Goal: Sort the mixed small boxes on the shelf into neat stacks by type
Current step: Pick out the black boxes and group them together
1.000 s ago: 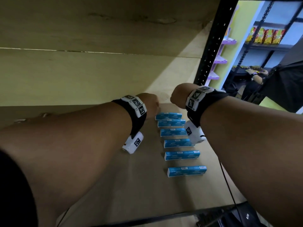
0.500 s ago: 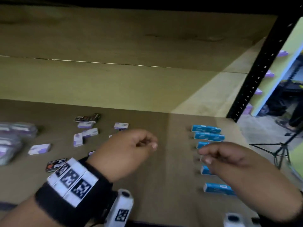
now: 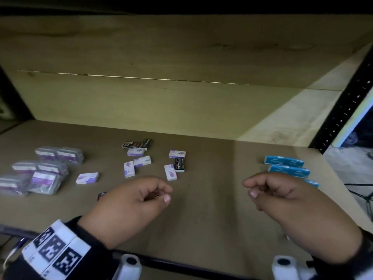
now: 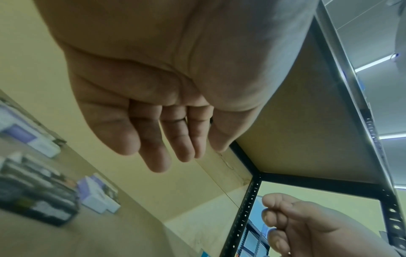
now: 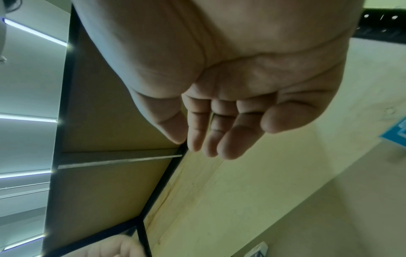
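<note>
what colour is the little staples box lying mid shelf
Black with white lettering; the staples box shows best in the head view.

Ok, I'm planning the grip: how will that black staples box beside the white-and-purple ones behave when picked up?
The black staples box looks like stiff card, so probably rigid under a pinch. Lying flat on the shelf, it shouldn't roll or tip. If full, likely heavy for its size.

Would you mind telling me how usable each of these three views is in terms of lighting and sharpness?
Head view: dim and shadowed under the upper shelf, though the white-and-purple boxes and blue boxes stay readable. Left wrist view: brighter, the left hand fills much of it and the boxes at its left edge are smeared. Right wrist view: the right hand is fairly clear, background soft, with glaring ceiling lights.
</note>
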